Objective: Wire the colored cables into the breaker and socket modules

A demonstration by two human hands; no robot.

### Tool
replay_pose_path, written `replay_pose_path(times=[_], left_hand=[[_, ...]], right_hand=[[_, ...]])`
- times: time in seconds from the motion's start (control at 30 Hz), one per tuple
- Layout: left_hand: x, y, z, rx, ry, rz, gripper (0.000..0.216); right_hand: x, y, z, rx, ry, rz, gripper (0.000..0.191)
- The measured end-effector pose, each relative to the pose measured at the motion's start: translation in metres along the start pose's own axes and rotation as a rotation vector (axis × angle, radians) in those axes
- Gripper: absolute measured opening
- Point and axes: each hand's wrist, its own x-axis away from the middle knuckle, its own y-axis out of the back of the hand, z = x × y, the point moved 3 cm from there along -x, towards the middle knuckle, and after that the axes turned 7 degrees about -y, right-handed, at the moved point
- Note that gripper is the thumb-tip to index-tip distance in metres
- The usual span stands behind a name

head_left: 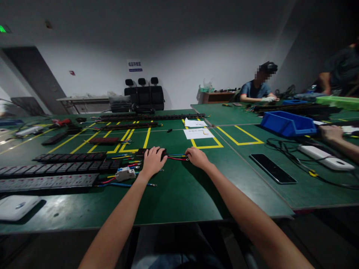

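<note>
My left hand point(153, 160) lies over a small black socket module point(141, 152) on the green bench, fingers curled down around it. From the module several coloured wires point(176, 157) run to the right. My right hand point(196, 157) pinches those wires at their far end, fingers closed. A white circuit breaker point(125, 173) with red and blue leads sits just left of my left wrist.
Long black power strips point(47, 181) lie in rows at the left. A phone point(272, 168) and a blue bin point(287, 125) sit to the right. White papers point(198, 133) lie inside yellow floor-tape boxes. Another person's hand point(332, 132) rests at far right; a seated person point(258, 89) works beyond.
</note>
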Motion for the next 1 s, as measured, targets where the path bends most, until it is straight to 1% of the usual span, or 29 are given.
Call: replay_pose_path(times=[0.73,0.83,0.93,1.0], left_hand=[[-0.0010,-0.0025,0.0024,0.025,0.001,0.019,0.050],[-0.0009,-0.0023,0.0018,0.023,-0.003,0.017,0.051],[-0.0007,-0.0014,0.0008,0.005,0.002,0.000,0.049],[-0.0005,-0.0008,0.0003,-0.003,0.006,-0.009,0.048]], right_hand=[[0.0011,-0.0002,-0.0008,-0.022,0.017,-0.015,0.027],[0.0025,0.0022,0.0008,-0.024,0.019,-0.060,0.025],[0.0042,0.0067,0.0034,-0.015,-0.011,-0.141,0.025],[0.0051,0.0087,0.0055,-0.013,-0.027,-0.171,0.024]])
